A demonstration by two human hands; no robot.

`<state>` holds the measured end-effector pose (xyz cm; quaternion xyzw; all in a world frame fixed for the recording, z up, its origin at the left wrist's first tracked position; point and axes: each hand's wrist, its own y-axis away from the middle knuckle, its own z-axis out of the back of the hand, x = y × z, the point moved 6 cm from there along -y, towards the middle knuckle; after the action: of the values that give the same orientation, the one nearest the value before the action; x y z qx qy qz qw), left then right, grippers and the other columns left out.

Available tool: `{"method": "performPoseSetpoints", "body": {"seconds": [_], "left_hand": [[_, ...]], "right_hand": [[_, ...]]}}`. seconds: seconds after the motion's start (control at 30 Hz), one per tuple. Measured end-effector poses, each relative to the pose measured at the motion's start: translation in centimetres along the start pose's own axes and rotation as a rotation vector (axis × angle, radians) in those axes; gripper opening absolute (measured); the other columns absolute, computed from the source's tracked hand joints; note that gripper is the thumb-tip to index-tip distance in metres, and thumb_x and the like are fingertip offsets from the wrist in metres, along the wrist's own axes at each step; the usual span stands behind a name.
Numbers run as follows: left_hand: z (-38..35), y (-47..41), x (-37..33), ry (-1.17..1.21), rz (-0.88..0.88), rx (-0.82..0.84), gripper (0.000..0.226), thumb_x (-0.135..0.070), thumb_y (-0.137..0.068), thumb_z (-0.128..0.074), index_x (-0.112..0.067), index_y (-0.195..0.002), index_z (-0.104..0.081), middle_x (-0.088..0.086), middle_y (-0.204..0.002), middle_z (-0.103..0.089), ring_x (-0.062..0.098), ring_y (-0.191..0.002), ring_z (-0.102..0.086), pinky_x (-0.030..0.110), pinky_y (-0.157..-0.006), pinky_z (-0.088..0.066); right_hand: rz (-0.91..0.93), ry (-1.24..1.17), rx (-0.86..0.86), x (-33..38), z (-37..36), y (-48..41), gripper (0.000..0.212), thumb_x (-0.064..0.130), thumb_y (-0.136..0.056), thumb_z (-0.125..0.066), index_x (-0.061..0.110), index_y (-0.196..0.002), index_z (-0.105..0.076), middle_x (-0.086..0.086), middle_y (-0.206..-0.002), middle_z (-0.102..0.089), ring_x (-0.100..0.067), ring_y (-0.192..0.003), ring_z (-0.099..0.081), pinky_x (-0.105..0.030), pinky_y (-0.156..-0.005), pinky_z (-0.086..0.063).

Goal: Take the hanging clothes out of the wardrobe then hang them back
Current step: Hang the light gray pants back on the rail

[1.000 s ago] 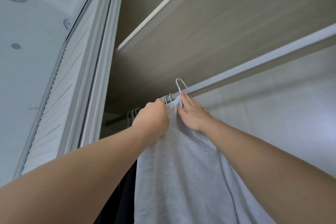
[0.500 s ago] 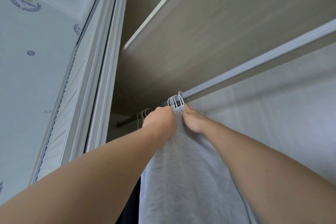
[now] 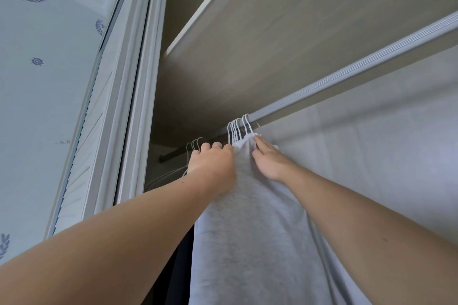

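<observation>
Left hand (image 3: 213,163) is up high, knuckles to the camera, fingers curled over the upper left edge of the light grey marl cotton garment (image 3: 247,230), gripping the cloth there; the fingertips themselves are hidden. Right hand (image 3: 269,161) lies on the other side of the same fold, fingers straight and pressed together, tips touching the bunched top of the fabric. Between the two hands the garment hangs straight down from the ribbed silver-grey metal wardrobe rail (image 3: 347,74), its neck just under a tight cluster of white wire hanger hooks (image 3: 238,129) looped over that rail. To the left, beyond the left hand, a few more thin white hooks (image 3: 195,143) sit apart on the rail. A dark garment (image 3: 182,267) hangs beside the grey one, mostly covered by the left forearm. Overhead runs the beige wood-grain shelf (image 3: 272,32); a white louvred door (image 3: 81,156) stands at the left, beside pale wallpaper with blue motifs (image 3: 37,62).
</observation>
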<state>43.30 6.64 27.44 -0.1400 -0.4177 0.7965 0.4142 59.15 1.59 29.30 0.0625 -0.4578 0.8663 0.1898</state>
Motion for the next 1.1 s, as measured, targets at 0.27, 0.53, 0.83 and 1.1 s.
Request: {"method": "performPoseSetpoints", "body": {"seconds": [0.27,0.53,0.83,1.1], "left_hand": [[2.9,7.8,2.1,-0.034,-0.082,-0.193,0.061,-0.045,-0.099,-0.039,-0.020,-0.154,-0.025,0.002,-0.159,-0.030,0.027,-0.151,-0.012,0.046,-0.123,-0.009],[4.5,24.0,8.9,-0.062,-0.100,-0.252,0.069,-0.053,-0.100,-0.030,-0.017,-0.157,-0.018,0.009,-0.165,-0.015,0.034,-0.153,0.000,0.052,-0.122,0.000],[4.6,48.3,19.9,-0.107,0.033,-0.008,0.076,-0.063,-0.099,-0.022,-0.020,-0.160,-0.009,0.004,-0.168,-0.002,0.032,-0.153,0.008,0.056,-0.122,0.002],[10.3,74.7,28.6,-0.268,0.452,0.280,0.078,-0.067,-0.098,-0.019,-0.025,-0.160,0.003,0.000,-0.167,0.010,0.028,-0.152,0.018,0.055,-0.121,0.006]], "right_hand": [[0.080,0.152,-0.027,3.5,0.9,8.8,0.055,0.050,-0.103,-0.024,0.033,-0.155,-0.017,0.016,-0.163,-0.005,-0.010,-0.151,-0.003,-0.047,-0.121,-0.008],[0.169,0.089,-0.041,10.3,-5.1,22.8,0.061,0.058,-0.099,-0.018,0.039,-0.155,-0.002,0.019,-0.162,0.007,-0.007,-0.150,0.011,-0.051,-0.119,0.004],[0.351,-0.046,0.155,25.3,-14.9,42.1,0.066,0.059,-0.099,-0.021,0.037,-0.155,0.007,0.018,-0.161,0.020,-0.011,-0.148,0.022,-0.053,-0.118,0.010],[0.556,-0.215,0.471,41.0,-22.2,62.2,0.070,0.063,-0.095,-0.017,0.034,-0.156,0.001,0.014,-0.163,0.011,-0.016,-0.151,0.013,-0.058,-0.118,0.003]]}}
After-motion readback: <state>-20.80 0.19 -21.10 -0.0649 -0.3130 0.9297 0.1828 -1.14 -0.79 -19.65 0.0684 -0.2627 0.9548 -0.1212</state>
